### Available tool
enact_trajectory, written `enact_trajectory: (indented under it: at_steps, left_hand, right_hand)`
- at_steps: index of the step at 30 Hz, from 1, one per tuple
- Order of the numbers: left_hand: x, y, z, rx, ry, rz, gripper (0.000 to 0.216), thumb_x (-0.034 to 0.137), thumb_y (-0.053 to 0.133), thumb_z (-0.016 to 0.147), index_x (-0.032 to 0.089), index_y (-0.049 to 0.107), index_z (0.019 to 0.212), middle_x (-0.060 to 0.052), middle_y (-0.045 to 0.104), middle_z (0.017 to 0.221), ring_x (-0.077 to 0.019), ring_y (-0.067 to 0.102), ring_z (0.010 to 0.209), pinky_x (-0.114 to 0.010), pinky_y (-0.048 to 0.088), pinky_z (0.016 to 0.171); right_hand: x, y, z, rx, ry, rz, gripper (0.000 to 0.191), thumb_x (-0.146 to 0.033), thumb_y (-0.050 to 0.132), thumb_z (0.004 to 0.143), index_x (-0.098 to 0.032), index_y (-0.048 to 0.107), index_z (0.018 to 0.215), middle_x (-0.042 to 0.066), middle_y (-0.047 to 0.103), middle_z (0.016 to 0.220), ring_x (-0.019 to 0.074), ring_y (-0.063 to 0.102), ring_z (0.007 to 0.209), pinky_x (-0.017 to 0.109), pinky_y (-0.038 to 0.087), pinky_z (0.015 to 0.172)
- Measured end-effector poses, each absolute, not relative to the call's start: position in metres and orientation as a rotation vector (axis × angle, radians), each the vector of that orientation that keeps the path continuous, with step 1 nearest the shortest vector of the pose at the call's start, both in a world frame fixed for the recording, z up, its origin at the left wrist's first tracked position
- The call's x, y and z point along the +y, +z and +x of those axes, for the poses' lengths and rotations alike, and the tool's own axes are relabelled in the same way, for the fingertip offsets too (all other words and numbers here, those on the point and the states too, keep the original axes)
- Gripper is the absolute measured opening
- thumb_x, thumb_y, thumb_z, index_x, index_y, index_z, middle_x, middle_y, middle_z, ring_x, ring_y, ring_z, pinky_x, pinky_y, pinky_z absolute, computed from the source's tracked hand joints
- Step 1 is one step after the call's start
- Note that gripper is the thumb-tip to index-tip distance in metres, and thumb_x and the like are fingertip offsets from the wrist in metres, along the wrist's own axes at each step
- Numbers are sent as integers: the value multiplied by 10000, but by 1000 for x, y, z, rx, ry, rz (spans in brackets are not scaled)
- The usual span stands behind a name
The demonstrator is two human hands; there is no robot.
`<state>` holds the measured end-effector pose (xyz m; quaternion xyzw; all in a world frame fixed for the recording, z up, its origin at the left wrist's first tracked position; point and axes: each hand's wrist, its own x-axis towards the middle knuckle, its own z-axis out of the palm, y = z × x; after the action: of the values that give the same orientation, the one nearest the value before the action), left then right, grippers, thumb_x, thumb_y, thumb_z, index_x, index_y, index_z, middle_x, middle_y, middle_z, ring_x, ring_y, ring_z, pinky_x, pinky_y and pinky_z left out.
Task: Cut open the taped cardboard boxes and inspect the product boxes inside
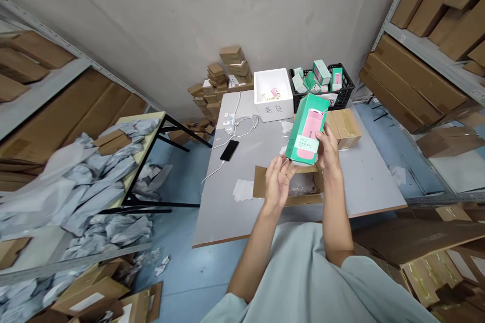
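I hold a green box with a pink product picture (307, 128) upright above the grey table (364, 176). My right hand (329, 150) is wrapped round its right side and lower edge. My left hand (278, 179) is just below its bottom left corner, fingers curled and touching the box's base. Under both hands lies an open brown cardboard carton (261, 181) with clear wrap inside.
A white foam box (273, 93) and a black crate of green boxes (322, 81) stand at the table's far edge. A sealed brown carton (345, 126), a black phone (229, 150) and white cables lie nearby. Shelves of cartons flank both sides; grey mailer bags pile up left.
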<state>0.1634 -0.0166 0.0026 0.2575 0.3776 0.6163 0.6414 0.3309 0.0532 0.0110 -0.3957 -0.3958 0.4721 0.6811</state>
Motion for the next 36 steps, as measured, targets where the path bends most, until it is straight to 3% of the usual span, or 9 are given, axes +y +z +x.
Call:
enact_trajectory:
  at_steps: [4, 9, 14, 19, 24, 29, 36]
  left_hand:
    - [-18, 10, 165, 729, 1153, 519, 546, 709, 908, 841, 231, 700, 1002, -99, 797, 1112, -314, 798, 1181, -593, 642, 1155]
    - [-17, 16, 171, 706, 1116, 575, 556, 731, 873, 851, 242, 752, 1085, -132, 814, 1297, -362, 751, 1351, -604, 595, 1237]
    - [-14, 8, 175, 739, 1156, 592, 546, 655, 908, 837, 246, 744, 1159, -123, 820, 1277, -343, 748, 1352, -562, 616, 1226]
    - [-13, -7, 178, 846, 1348, 631, 578, 525, 1007, 767, 239, 681, 1151, -94, 809, 1260, -296, 787, 1223, -555, 640, 1163]
    - [-10, -11, 180, 1142, 1646, 810, 681, 426, 1068, 695, 254, 631, 1188, -73, 745, 1250, -248, 770, 1232, -412, 635, 1126]
    - [-19, -2, 188, 1303, 1712, 1075, 566, 341, 1017, 764, 268, 694, 1223, -103, 681, 1458, -292, 672, 1443, -416, 625, 1165]
    - [-15, -14, 170, 1147, 1566, 867, 623, 533, 1015, 792, 266, 700, 1259, -132, 719, 1454, -329, 651, 1498, -489, 560, 1262]
  right_hand:
    - [55, 15, 327, -900, 1115, -828, 806, -722, 727, 883, -303, 645, 1566, 78, 811, 1409, 346, 758, 1295, 485, 652, 1070]
    - [58, 16, 323, -927, 1232, -807, 831, -786, 698, 872, -301, 647, 1544, 89, 818, 1403, 364, 779, 1267, 541, 660, 1070]
    - [62, 11, 323, -967, 1249, -841, 796, -827, 693, 882, -287, 721, 1467, 89, 841, 1370, 392, 761, 1333, 593, 640, 1133]
    - [63, 7, 329, -1034, 1162, -894, 864, -774, 830, 865, -303, 690, 1575, 103, 738, 1586, 353, 653, 1520, 553, 572, 1257]
    - [56, 13, 327, -1129, 1040, -986, 978, -776, 906, 834, -327, 634, 1659, 137, 702, 1621, 357, 688, 1462, 564, 612, 1205]
    - [53, 16, 312, -1163, 954, -1062, 1104, -715, 958, 809, -331, 530, 1752, 139, 729, 1579, 341, 771, 1283, 515, 694, 1075]
    - [62, 4, 323, -1145, 966, -1020, 1056, -671, 957, 819, -328, 552, 1733, 135, 764, 1510, 343, 773, 1259, 516, 692, 1042]
